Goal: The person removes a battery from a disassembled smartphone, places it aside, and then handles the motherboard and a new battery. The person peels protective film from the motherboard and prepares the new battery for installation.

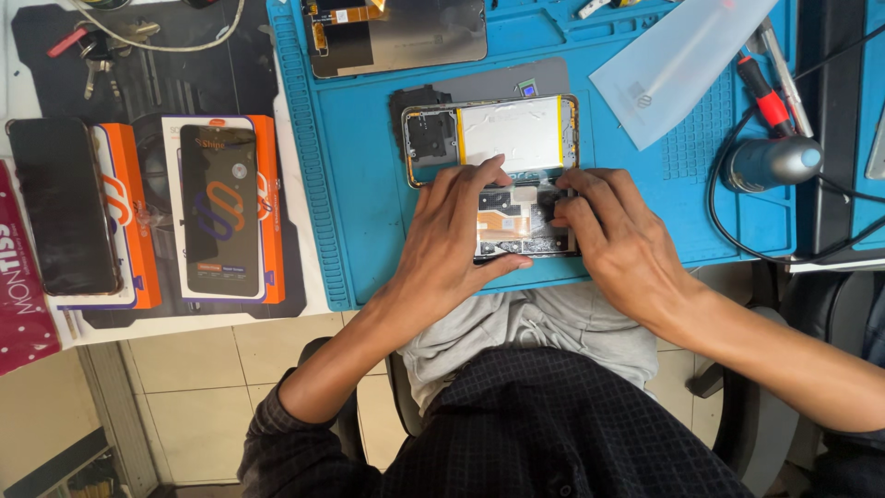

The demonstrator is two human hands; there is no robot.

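Note:
An opened phone (516, 138) lies on the blue work mat (359, 184), back cover off, with a white battery in its frame and the circuit board (516, 221) exposed at the near end. My left hand (452, 240) grips the phone's near left edge, thumb under the frame. My right hand (618, 240) rests on the near right side, fingertips pressing on the circuit board. Neither hand holds a tool.
A detached screen panel (396, 37) lies at the mat's far edge, a translucent plastic sheet (673, 65) and a red-handled screwdriver (765, 92) to the right. Two boxed phone parts (221, 212) and a dark phone (60, 203) sit left of the mat. Keys (92, 46) lie far left.

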